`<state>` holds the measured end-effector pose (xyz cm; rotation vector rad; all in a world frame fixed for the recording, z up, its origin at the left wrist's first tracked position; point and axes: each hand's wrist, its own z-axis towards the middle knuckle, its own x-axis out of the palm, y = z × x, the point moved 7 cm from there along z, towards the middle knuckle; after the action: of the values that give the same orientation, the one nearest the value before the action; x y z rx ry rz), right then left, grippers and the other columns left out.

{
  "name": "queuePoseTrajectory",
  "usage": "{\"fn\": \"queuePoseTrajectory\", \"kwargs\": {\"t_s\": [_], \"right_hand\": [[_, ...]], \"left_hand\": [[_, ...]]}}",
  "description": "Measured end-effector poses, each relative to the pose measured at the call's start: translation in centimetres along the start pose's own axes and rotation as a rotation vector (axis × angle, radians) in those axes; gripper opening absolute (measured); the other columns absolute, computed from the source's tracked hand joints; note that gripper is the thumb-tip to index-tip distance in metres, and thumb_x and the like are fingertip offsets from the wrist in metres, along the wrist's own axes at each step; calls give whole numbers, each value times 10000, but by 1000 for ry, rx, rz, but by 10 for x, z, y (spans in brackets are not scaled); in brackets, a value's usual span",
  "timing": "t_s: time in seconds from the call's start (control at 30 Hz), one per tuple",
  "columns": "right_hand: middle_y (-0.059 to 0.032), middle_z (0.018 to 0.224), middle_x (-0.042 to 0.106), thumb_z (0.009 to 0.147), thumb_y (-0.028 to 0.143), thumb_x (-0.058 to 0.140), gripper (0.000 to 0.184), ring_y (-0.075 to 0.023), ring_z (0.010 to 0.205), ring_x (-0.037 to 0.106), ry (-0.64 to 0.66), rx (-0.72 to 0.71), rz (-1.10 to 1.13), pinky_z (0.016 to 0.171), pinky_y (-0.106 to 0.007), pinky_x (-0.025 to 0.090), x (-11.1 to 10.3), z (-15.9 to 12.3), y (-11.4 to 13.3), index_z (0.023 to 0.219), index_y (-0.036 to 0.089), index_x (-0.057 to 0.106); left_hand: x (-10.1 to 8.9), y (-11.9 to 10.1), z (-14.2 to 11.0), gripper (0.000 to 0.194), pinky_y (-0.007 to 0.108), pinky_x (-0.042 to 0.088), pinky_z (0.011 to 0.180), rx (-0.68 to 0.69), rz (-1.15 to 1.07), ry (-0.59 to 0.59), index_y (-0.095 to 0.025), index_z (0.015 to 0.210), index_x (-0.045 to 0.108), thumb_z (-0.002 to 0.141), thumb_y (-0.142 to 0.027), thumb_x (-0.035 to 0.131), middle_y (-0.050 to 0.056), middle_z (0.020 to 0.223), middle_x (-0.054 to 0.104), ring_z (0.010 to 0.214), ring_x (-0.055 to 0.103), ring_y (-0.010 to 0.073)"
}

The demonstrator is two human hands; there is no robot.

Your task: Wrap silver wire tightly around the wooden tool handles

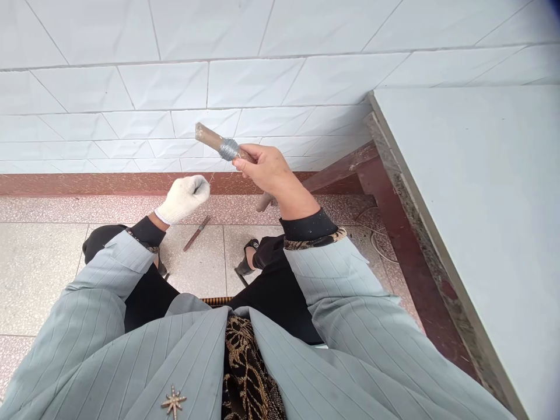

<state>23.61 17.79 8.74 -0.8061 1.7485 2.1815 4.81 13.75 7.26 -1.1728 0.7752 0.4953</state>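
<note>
Right fingers grasped a stick, with a bench to its right and left fingers clenching a strand leftward.

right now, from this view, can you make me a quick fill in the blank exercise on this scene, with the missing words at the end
1. The left hand wears a white ____.
2. The right hand grips a brown stick wound with silvery metal ____.
3. A narrow brown object lies on the ____.
4. The brooch on the jacket is shaped like a ____.

Missing words: glove; wire; floor; star.
</note>
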Motion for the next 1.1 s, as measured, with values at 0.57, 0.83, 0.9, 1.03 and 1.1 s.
{"fn": "queuePoseTrajectory", "kwargs": {"t_s": [0.57,0.83,0.9,1.03,1.1], "right_hand": [[13,741,647,904,341,730,279,-98,625,523,1169,0,-95,613,-254,366,48,-41,-19,1068,126,801],[30,728,618,937,505,769,427,-68,602,494,1225,-103,408,594,-209,402,48,-45,-19,1123,121,762],[28,729,608,941,516,769,441,-66,596,488,1238,-134,515,584,-210,402,50,-46,-17,1109,109,747],[13,742,597,945,528,767,445,-64,589,488,1218,-162,636,572,-218,404,54,-46,-13,1000,90,714],[11,739,588,944,534,767,450,-63,584,484,1199,-167,658,567,-219,405,56,-45,-13,949,89,699]], "left_hand": [[32,-8,-15,253,282,495,775,338,-50,414,-196,910,791,938,-335,581,36,872,779,801,689,165],[12,-13,-21,247,303,590,904,162,-395,292,-176,1069,799,892,-248,643,57,1065,823,958,759,171],[7,-18,-22,216,317,596,929,179,-383,251,-187,1041,809,896,-263,669,58,1068,829,966,764,177],[-3,-22,-22,180,327,604,933,223,-362,207,-198,1011,815,898,-298,716,72,1068,835,974,776,192],[-6,-22,-22,192,340,604,945,249,-363,191,-194,1005,813,864,-313,762,85,1084,833,997,777,210]]}}
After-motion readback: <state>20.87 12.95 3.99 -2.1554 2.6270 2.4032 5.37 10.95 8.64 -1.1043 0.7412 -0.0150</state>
